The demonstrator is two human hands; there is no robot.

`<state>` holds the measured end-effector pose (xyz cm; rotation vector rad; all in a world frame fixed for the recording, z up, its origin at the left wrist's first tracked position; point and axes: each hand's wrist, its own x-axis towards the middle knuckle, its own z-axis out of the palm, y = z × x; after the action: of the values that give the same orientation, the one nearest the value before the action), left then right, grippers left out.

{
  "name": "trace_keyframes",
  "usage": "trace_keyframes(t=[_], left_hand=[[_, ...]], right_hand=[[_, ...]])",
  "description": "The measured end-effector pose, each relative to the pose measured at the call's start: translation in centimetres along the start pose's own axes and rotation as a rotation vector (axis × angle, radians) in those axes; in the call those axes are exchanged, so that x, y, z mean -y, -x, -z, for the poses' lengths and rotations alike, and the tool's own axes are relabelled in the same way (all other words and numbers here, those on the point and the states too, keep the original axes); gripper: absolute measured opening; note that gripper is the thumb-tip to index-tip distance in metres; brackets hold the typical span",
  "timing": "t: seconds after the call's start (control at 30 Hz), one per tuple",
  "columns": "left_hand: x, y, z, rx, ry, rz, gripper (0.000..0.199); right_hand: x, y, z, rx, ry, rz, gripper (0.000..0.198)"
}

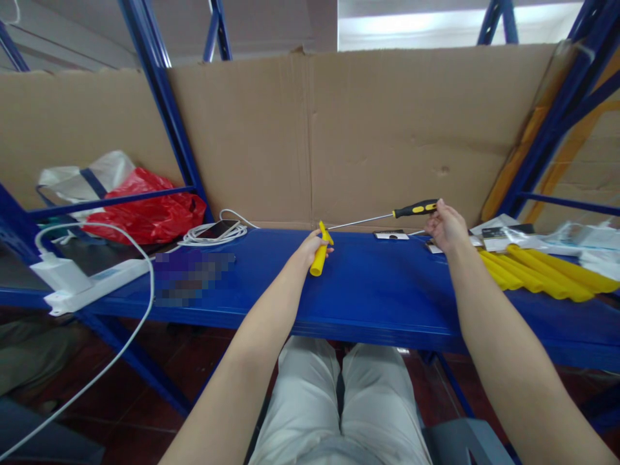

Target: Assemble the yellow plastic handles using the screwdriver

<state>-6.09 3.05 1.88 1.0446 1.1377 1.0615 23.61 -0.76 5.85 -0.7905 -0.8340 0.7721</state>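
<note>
My left hand [316, 250] is closed around a short yellow plastic tube-like piece [318, 259], held a little above the blue shelf top. My right hand [446, 226] pinches the butt end of a screwdriver [415, 208] with a black and yellow handle. Its long metal shaft runs left, and the tip meets the upper part of the yellow piece. Whether the tip sits in a screw is too small to make out. Below the screwdriver, a small black and white packet [391, 235] lies at the back of the shelf.
Several yellow tubes [547, 274] lie at the right beside plastic packets [591, 242]. To the left are a white power strip [104, 284], a coiled white cable [213, 232] and a red bag [150, 206]. A cardboard panel [368, 135] stands behind the blue shelf [378, 290].
</note>
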Motion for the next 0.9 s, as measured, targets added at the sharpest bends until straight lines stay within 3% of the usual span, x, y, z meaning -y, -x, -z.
trace_keyframes(t=[0.53, 0.9], left_hand=[[0.17, -0.42, 0.15, -0.002, -0.006, -0.008, 0.074], [0.13, -0.04, -0.05, -0.004, -0.033, -0.019, 0.072]], right_hand=[[-0.18, -0.06, 0.26, 0.012, 0.069, 0.016, 0.03], [0.32, 0.22, -0.12, 0.02, 0.013, -0.001, 0.042]])
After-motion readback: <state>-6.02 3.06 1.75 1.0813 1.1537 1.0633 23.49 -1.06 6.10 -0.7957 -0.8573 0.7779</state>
